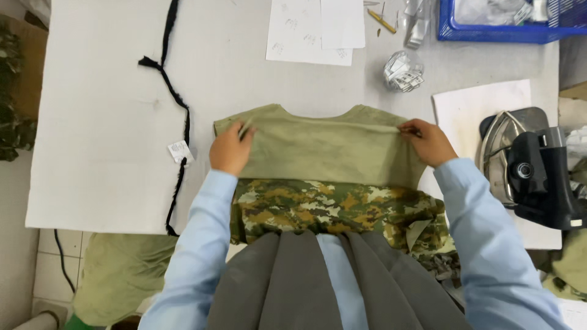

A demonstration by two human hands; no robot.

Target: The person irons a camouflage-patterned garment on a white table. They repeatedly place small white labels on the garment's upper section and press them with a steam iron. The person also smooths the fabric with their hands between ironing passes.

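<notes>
Small white rectangular tag [180, 151] on black cord [174, 91] at table [98, 122] left, clear plastic bag of small white labels [403, 71] far right

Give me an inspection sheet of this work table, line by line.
Surface: white table, mostly bare on its left side.
Job's things: olive garment laid flat over a camouflage garment.
Clutter: paper sheets, clear bag of small tags, blue basket, black strap with a white tag, iron.
Grips: left hand and right hand each pinch the olive garment's upper fold.
Cables: one dark cable on the floor, lower left.
Surroundings: tiled floor, olive cloth pile below the table edge.
</notes>
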